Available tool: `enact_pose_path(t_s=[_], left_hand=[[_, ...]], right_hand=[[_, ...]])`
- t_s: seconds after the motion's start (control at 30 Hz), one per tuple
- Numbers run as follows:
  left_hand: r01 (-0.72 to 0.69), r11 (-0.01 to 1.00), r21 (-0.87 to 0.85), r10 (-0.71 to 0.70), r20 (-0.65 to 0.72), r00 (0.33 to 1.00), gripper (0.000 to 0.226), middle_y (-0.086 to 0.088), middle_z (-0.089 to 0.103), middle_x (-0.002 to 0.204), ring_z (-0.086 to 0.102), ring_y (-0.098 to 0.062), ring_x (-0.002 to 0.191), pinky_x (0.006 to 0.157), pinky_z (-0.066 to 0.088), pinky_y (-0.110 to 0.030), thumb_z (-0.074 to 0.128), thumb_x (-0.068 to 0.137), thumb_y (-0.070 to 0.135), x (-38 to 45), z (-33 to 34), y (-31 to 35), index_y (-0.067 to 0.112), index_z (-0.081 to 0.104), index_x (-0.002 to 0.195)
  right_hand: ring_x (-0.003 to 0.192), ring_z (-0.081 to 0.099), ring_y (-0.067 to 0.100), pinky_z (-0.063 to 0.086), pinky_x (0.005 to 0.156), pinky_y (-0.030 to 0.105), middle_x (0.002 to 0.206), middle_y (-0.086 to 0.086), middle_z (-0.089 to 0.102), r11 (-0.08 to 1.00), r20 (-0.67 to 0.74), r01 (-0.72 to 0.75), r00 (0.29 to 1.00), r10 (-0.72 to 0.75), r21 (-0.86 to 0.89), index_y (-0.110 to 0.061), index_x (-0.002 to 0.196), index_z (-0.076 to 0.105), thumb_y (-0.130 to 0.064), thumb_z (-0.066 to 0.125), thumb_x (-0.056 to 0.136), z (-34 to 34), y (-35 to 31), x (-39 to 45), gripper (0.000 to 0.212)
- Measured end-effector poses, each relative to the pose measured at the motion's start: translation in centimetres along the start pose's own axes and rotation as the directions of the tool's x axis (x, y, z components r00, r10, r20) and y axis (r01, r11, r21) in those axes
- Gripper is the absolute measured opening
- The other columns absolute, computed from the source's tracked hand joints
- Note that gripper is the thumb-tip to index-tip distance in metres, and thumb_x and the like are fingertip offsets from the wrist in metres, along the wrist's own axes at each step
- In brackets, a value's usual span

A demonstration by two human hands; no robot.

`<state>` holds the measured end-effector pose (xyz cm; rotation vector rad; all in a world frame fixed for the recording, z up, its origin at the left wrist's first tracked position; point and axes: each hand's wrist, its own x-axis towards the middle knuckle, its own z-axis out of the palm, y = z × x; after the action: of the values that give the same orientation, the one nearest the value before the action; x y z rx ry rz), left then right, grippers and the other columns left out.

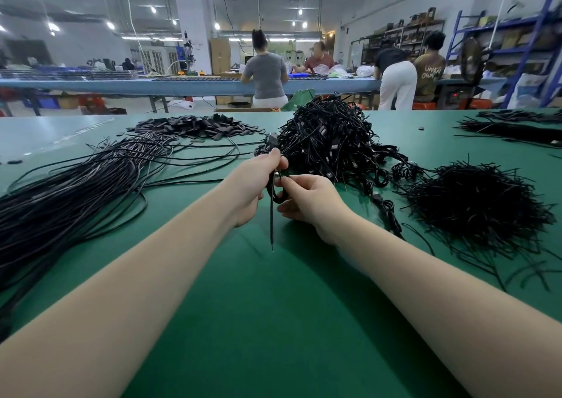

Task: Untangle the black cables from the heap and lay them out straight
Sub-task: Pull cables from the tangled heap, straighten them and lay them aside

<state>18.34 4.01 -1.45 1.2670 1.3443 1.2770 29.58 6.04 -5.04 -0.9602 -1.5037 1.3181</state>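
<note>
left hand (258,184) grips one black cable (271,224) near its top, its free end hanging straight down toward the person. right hand (307,203) pinches the cable's coiled part just beside it; heap (331,136) lies just beyond, straightened cables (76,191) far left.

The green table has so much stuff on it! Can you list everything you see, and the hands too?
Tangled cable heap: one, black, middle of the table, behind the hands.
Straightened cables: one long bundle, black, left side.
Small flat pieces: one pile, black, far left of the heap.
Short ties: one bushy pile, black, right side.
More cables: one bundle, black, far right edge.
Table: one, green.
People: four, at a blue bench behind.
Held cable: one, black, its end hanging down between the hands.
Left hand: grips the held cable.
Right hand: pinches the held cable's coil.
</note>
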Motion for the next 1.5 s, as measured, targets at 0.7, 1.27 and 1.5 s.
enact_pose_path(t_s=[0.7, 1.27, 1.5], left_hand=[[-0.043, 0.999, -0.009, 0.043, -0.033, 0.999, 0.033, 0.004, 0.066, 0.095, 0.059, -0.008, 0.077, 0.077, 0.050, -0.028, 0.042, 0.102, 0.037, -0.3, 0.0, -1.5, 0.025, 0.069, 0.086], [-0.259, -0.117, 0.959, 0.768, 0.253, 0.589, 0.034, -0.008, 0.059, 0.125, 0.054, -0.030, 0.118, 0.091, 0.036, -0.039, 0.060, 0.089, 0.016, -0.1, -1.2, -4.6, 0.012, 0.060, 0.123], [-0.257, -0.112, 0.960, 0.663, 0.265, 0.700, 0.030, -0.009, 0.065, 0.085, 0.063, -0.031, 0.078, 0.073, 0.038, -0.039, 0.051, 0.093, 0.032, -0.1, -0.8, -4.4, 0.004, 0.061, 0.100]], right_hand=[[0.097, 0.058, 0.034, 0.038, 0.069, 0.037, 0.108, 0.011, 0.061, 0.498, -0.008, 0.124, 0.967, -0.255, -0.858, -0.011, 0.111, 0.046, -0.029, 0.025, 0.102, 1.2, 0.4, -0.6, 0.030], [0.094, 0.056, 0.034, 0.036, 0.070, 0.036, 0.111, 0.017, 0.059, 0.297, 0.227, 0.253, 0.967, -0.119, -0.921, -0.012, 0.100, 0.041, -0.027, 0.028, 0.104, -1.6, -1.1, 0.3, 0.020], [0.063, 0.044, 0.019, 0.035, 0.060, 0.035, 0.075, -0.006, 0.042, -0.173, 0.441, 0.432, 0.897, -0.018, -0.885, -0.018, 0.089, 0.033, -0.020, 0.031, 0.100, -3.1, -4.8, 2.1, 0.012]])
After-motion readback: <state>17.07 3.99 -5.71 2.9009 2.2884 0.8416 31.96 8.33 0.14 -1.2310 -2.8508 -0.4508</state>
